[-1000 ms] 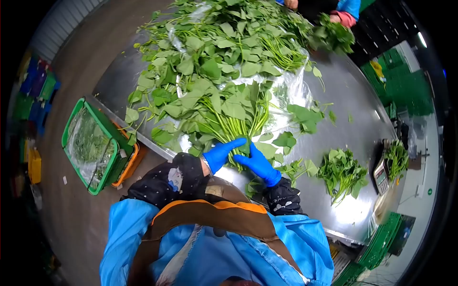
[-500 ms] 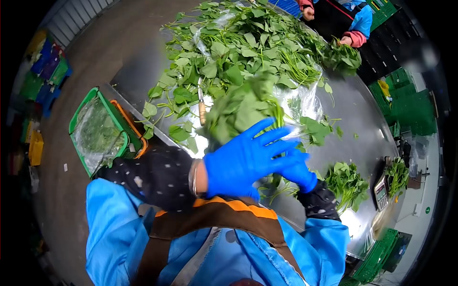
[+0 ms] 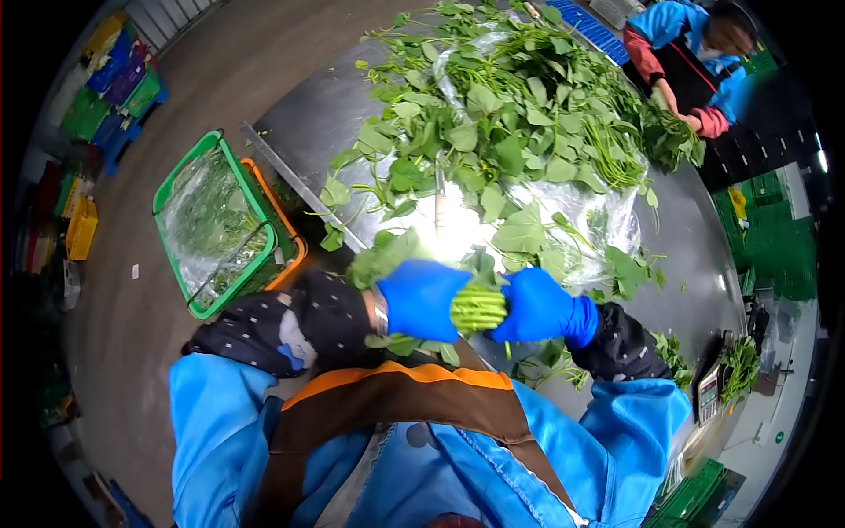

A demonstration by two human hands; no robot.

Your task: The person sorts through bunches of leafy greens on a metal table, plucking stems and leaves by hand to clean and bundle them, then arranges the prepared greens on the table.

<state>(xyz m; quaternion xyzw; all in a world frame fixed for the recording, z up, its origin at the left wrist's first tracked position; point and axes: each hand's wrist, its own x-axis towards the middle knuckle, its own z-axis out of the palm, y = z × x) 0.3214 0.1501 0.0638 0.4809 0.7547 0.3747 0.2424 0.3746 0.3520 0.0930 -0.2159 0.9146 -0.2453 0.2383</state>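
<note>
In front of my chest I hold a bunch of leafy greens (image 3: 478, 310) sideways, its pale green stems showing between my two blue-gloved hands. My left hand (image 3: 424, 300) is wrapped round the bunch, with leaves sticking out to its left and below. Closed at the stem ends is my right hand (image 3: 535, 306); its fingertips are partly hidden. Beyond the hands lies a big heap of leafy greens (image 3: 510, 114) on the metal table (image 3: 317, 110). A knife (image 3: 439, 209) with a wooden handle rests at the heap's near edge, on bright plastic.
A green basket (image 3: 211, 224) lined with plastic stands left of the table, beside an orange-rimmed one (image 3: 295, 255). A scale (image 3: 708, 392) sits at the right edge near some greens (image 3: 741, 368). Across the table, a co-worker (image 3: 682, 70) handles another bunch.
My hands have moved apart from their overlapped position and now grip the bunch, which has come closer to my chest and lies sideways. The view has shifted; the co-worker's hands have come together.
</note>
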